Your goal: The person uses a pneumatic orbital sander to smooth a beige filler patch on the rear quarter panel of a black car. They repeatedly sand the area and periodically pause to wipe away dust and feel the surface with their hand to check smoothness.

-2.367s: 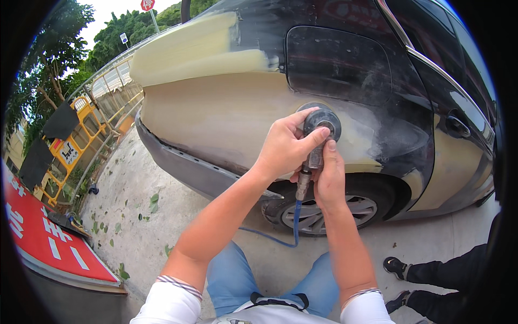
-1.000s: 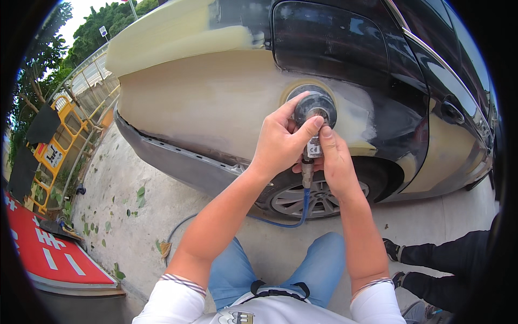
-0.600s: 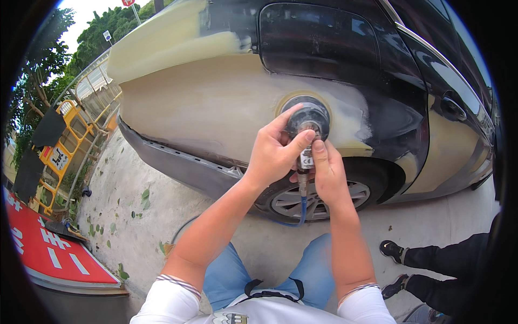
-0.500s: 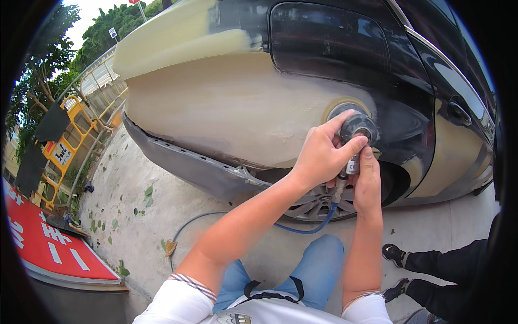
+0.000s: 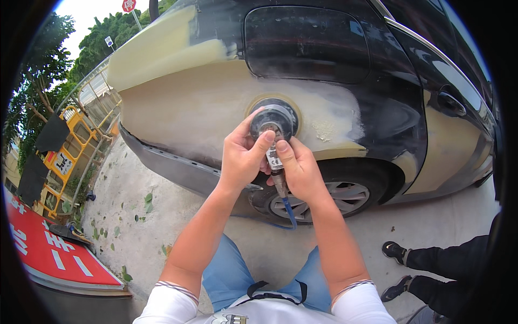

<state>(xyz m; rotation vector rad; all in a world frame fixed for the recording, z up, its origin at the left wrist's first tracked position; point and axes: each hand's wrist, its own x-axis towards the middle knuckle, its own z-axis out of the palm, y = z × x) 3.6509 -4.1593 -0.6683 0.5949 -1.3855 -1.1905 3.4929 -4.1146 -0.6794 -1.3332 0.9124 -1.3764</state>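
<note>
With both hands I hold a round black air sander (image 5: 273, 115) against the car's rear side panel (image 5: 183, 102), above the wheel arch. My left hand (image 5: 241, 157) wraps the left of its head, thumb on top. My right hand (image 5: 303, 168) grips the body and handle from the right. A tan sanding disc shows round the pad's rim. Blue air hose (image 5: 292, 213) hangs from the metal fitting at the handle's end. The panel is coated in beige filler, with a rough pale patch (image 5: 324, 130) right of the sander and black paint beyond.
Below are the rear wheel (image 5: 345, 198) and a grey bumper (image 5: 167, 160) partly loose from the body. A fuel flap (image 5: 307, 43) sits above. At right stands another person in black shoes (image 5: 395, 252). A red sign board (image 5: 59, 245) and yellow barrier (image 5: 67, 154) are at left.
Both hands have moved the sander left along the panel. The rough pale patch and more of the wheel now show. The hose has swung left with the tool.
</note>
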